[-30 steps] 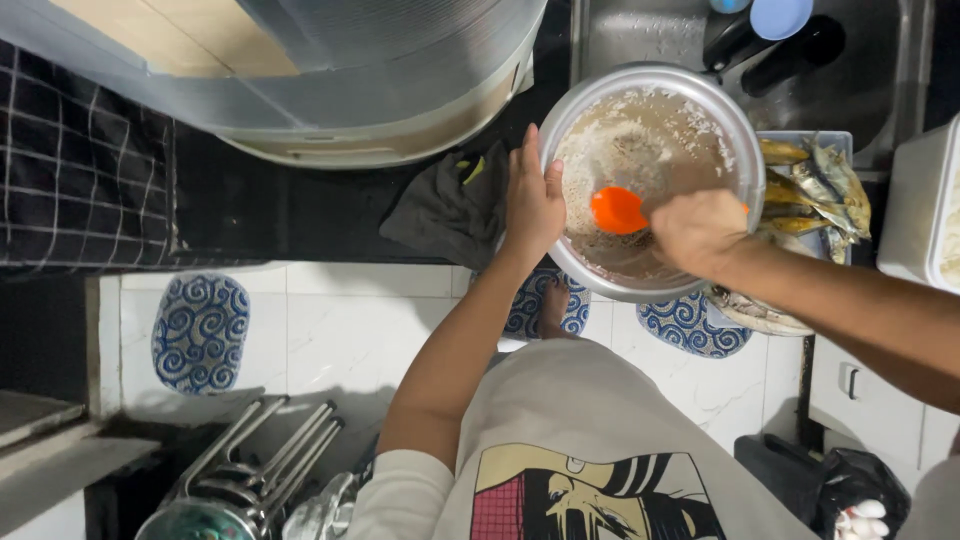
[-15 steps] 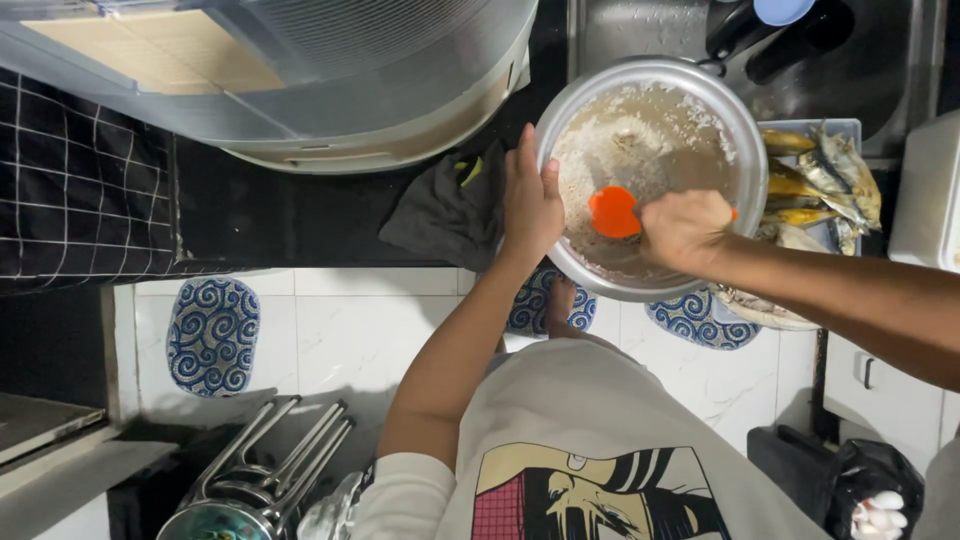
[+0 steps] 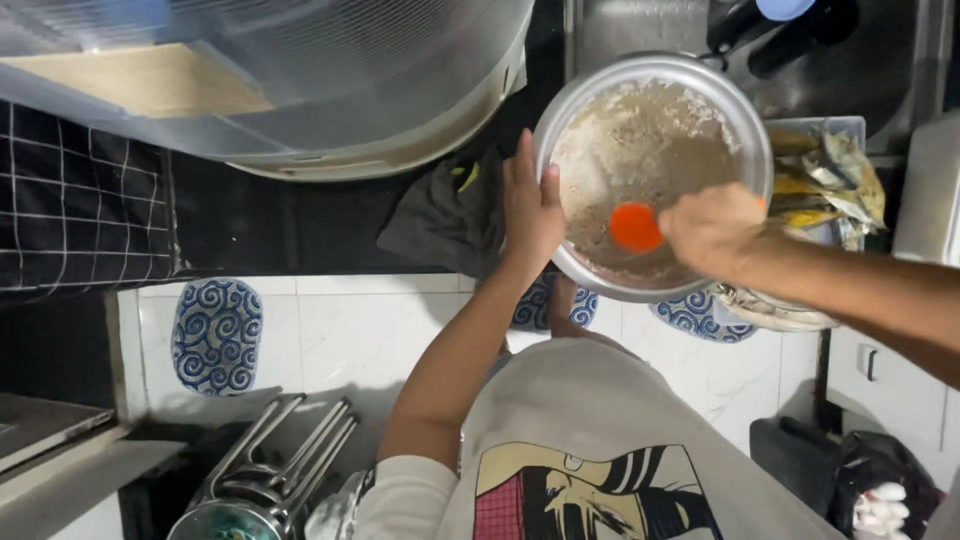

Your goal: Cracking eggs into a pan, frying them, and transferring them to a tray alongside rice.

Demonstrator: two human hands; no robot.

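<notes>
Two bare hands are seen at a round metal bowl [image 3: 655, 85], which is taken here as the landmark. The bowl is held over the edge of a dark counter, with a steel sink [image 3: 640, 25] just beyond its far rim. A pale, grainy, wet mixture [image 3: 640, 150] is spread across the bowl's inside.

The left hand [image 3: 530, 210] is laid against the bowl's left rim, fingers stretched out flat along the metal and thumb hooked over the edge, so the bowl is steadied rather than gripped in a fist. The right hand [image 3: 712, 228] is closed over the bowl's near right side, knuckles up; an orange scoop-like utensil [image 3: 636, 226] is seen just left of the fingers, inside the bowl and touching the mixture. Its handle is hidden under the hand, so it appears to be held, though the grip itself cannot be seen.

Right of the bowl, partly under its rim, a tray of small whole fish [image 3: 835, 175] is set. Left of the bowl a dark crumpled cloth [image 3: 445, 215] is lying on the counter, and further left a large translucent plastic container [image 3: 300, 90] is standing. Below the bowl, white floor tiles and blue patterned mats [image 3: 216, 335] are seen, well apart from it.
</notes>
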